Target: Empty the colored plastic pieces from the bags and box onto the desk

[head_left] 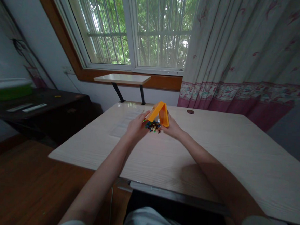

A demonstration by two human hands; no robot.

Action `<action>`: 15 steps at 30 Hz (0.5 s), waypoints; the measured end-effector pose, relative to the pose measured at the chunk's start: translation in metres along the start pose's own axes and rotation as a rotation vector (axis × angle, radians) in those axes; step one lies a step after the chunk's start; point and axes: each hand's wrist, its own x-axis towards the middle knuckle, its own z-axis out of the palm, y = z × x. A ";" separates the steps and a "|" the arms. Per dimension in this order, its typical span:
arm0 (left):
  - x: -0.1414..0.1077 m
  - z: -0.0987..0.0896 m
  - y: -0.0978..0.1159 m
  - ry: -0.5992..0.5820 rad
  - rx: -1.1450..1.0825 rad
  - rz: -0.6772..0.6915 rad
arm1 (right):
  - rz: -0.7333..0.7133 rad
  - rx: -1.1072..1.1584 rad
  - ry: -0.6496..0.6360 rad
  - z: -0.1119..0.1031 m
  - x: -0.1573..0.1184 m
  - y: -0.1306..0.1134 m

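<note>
A yellow hinged box (165, 115) stands tilted over the desk, its two halves spread like an upside-down V. My left hand (136, 126) grips its left half, fingers partly hidden behind it. On the other side, my right hand (174, 128) holds the right half, with most fingers out of sight. Beneath and between the halves lies a small heap of tiny multicoloured pieces (153, 126), in blue, green, black and cream; they are too small to name. A flat, pale, see-through tray or sheet (120, 127) lies left of my left hand.
The pale wooden desk (214, 141) has a raised shelf (123, 78) on black legs at its back left and a round brown cable hole (190, 112) near the back edge. A dark side table (63, 103) with a green-and-white container (10, 89) stands left. Curtains hang behind.
</note>
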 end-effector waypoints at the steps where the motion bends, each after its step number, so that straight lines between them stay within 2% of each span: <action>1: 0.000 -0.001 0.000 0.005 0.034 0.012 | -0.013 -0.010 0.011 0.000 0.000 0.002; 4: 0.000 0.001 -0.002 0.039 0.121 0.031 | -0.010 -0.027 0.005 -0.002 -0.001 0.004; 8: 0.001 0.006 -0.005 0.078 0.117 0.014 | 0.047 -0.021 -0.007 -0.005 -0.003 -0.001; 12: 0.008 0.007 -0.011 0.130 0.018 -0.057 | 0.174 -0.005 0.003 -0.005 -0.002 -0.006; 15: 0.014 0.003 -0.019 0.200 -0.113 -0.100 | 0.210 0.027 -0.003 -0.007 0.002 -0.008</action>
